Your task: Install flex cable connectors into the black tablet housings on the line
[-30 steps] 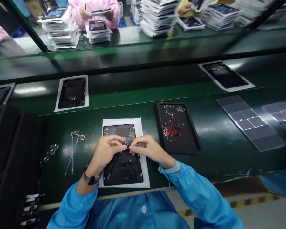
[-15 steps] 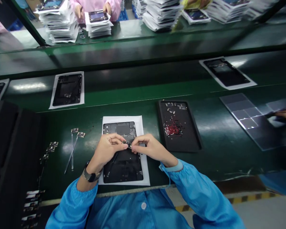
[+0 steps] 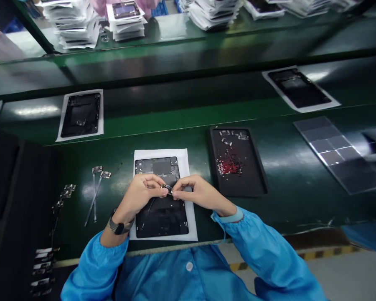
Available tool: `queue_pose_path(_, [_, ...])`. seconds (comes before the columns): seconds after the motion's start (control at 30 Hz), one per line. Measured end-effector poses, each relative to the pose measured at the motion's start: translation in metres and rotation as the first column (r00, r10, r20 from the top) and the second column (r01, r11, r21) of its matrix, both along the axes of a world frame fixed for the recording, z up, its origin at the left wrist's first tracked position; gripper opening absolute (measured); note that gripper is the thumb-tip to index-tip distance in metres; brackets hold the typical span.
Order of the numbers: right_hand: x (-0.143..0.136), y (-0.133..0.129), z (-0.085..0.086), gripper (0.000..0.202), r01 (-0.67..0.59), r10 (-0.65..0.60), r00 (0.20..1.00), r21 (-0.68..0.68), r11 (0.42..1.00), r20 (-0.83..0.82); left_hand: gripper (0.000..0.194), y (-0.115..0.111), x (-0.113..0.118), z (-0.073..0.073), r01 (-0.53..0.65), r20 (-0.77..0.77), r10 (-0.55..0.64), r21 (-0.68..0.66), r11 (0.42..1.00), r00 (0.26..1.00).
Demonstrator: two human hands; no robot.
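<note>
A small circuit board (image 3: 167, 188) is pinched between the fingertips of my left hand (image 3: 143, 191), above a black tablet housing (image 3: 163, 217). My right hand (image 3: 200, 191) has its thumb and fingers closed on the right end of the same board. Under the housing lies a white sheet (image 3: 191, 221). A thin strip runs down from near my left fingers over the housing. To the right stands a black tray (image 3: 250, 179) with a heap of small red and white parts (image 3: 229, 166) and a few metal-looking pieces at its top.
Two boards with ribbon cables (image 3: 97, 188) lie left of the sheet, more small boards (image 3: 67, 191) beyond them. Black foam blocks (image 3: 6, 209) fill the far left. Other housings on sheets (image 3: 81, 115) lie farther back. A clear divided sheet (image 3: 338, 154) is at right.
The view has shifted slightly. Both hands keep hold of the small board over the housing. At the right edge, another person's hand has left the view.
</note>
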State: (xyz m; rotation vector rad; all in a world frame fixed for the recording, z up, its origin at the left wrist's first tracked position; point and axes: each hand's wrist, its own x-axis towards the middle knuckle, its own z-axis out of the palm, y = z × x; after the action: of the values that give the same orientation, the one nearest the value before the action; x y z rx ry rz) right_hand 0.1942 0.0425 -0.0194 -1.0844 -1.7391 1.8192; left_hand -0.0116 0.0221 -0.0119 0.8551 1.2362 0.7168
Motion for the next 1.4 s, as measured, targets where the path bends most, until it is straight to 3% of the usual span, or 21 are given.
queue_pose_path(0.3, [-0.001,-0.001,0.0,0.021,0.01,-0.011,0.998,-0.007,1.0,-0.061,0.023,0.004,0.001,-0.001,0.012,0.108,-0.005,-0.066,0.998,0.994])
queue_pose_path(0.73, [0.0,0.0,-0.002,0.02,0.01,-0.008,0.998,0.023,1.0,-0.063,0.023,0.003,0.002,0.002,0.015,0.103,-0.01,-0.042,0.999,0.995])
queue_pose_path(0.9, [0.012,-0.001,0.008,0.02,0.097,-0.116,0.992,0.268,0.958,0.058,0.026,-0.001,-0.021,0.029,-0.22,0.045,0.217,0.101,0.97,0.975])
queue_pose_path(1.03, [0.009,-0.022,0.006,0.011,-0.209,0.021,0.92,0.445,0.871,0.391,0.021,-0.009,-0.048,0.052,-0.472,0.091,0.466,0.27,0.839,0.88])
queue_pose_path(1.1, [0.001,-0.036,0.002,0.008,-0.298,0.006,0.859,0.489,0.82,0.512,0.02,-0.012,-0.054,0.056,-0.545,0.131,0.533,0.318,0.776,0.836])
queue_pose_path(1.23, [-0.011,-0.055,-0.004,0.011,-0.33,-0.055,0.821,0.552,0.765,0.568,0.022,-0.019,-0.054,0.049,-0.583,0.171,0.56,0.332,0.741,0.81])
queue_pose_path(1.4, [-0.009,-0.064,-0.001,0.013,-0.268,-0.017,0.884,0.536,0.801,0.467,0.025,-0.028,-0.042,0.023,-0.525,0.196,0.489,0.231,0.819,0.85])
